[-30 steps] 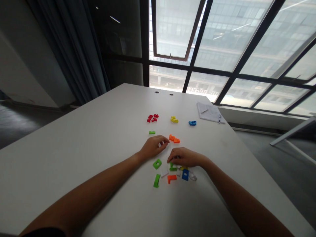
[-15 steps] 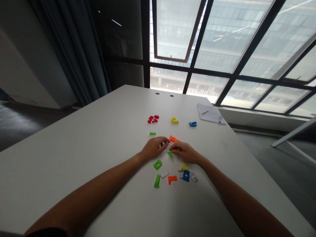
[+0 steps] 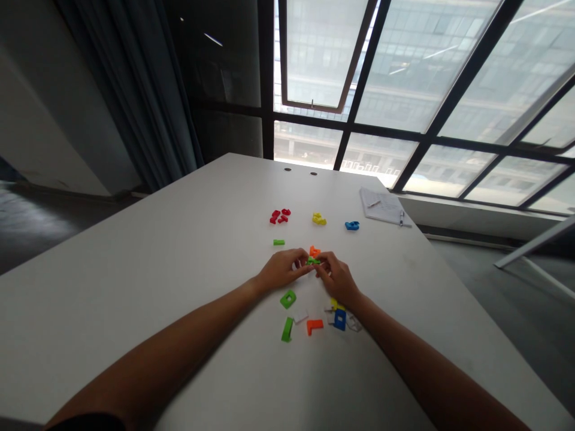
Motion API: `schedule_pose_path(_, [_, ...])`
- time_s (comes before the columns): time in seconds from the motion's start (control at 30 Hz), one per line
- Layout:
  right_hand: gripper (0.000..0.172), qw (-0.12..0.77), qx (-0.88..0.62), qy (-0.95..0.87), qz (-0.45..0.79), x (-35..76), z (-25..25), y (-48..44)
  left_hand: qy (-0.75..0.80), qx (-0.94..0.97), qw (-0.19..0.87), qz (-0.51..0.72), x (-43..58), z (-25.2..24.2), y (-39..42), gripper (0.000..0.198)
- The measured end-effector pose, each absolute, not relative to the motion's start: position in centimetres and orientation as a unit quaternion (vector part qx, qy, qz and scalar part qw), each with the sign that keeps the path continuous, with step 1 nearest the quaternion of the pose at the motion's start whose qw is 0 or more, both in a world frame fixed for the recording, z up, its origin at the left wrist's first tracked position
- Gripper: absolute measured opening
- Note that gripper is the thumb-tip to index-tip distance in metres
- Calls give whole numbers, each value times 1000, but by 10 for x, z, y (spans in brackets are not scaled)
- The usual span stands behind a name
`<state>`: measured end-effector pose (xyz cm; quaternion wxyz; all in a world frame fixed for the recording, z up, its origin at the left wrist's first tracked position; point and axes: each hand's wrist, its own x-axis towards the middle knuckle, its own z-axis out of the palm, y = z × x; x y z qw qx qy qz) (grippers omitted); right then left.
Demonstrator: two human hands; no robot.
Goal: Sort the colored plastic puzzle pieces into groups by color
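"Green plastic puzzle piece [image 3: 313,261]: where is it, and what has hold of it?"

"It sits between the person's two hands, near the middle of the white desk [image 3: 135,269]. I cannot tell whether it is lifted or resting on the surface."

"How do the hands stand?"

"The left hand [image 3: 284,269] lies low and mostly closed, its fingers curled toward the piece. The right hand [image 3: 336,278] is mostly closed too and stands higher, tilted over its fingertips. Fingertips from both hands meet on the piece and seem to pinch it."

"And the arms?"

"Both are bare and slant inward from the lower corners of the view, meeting at the piece."

"What lies around it?"

"An orange piece [image 3: 315,251] sits just beyond it, almost touching. Farther beyond are a small green bar [image 3: 278,242], red pieces [image 3: 279,216], a yellow piece [image 3: 318,219] and a blue piece [image 3: 352,225]. On the near side, below the hands, lie a green square frame [image 3: 288,299], a green L-shaped piece [image 3: 287,329], an orange L-shaped piece [image 3: 314,326] and a blue frame [image 3: 340,319]."
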<state>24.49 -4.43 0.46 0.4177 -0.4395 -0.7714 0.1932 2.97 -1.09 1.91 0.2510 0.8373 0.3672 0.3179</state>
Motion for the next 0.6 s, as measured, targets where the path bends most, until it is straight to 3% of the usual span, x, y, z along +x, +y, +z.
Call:
schedule_pose_path(0.37, [12,416,-438,-779,168,248,3,-43,354,836,267,324,29,15,-7,37])
schedule_pose_path(0.6, [25,463,-449,-746,166,249,3,-44,351,837,258,331,27,14,-8,40])
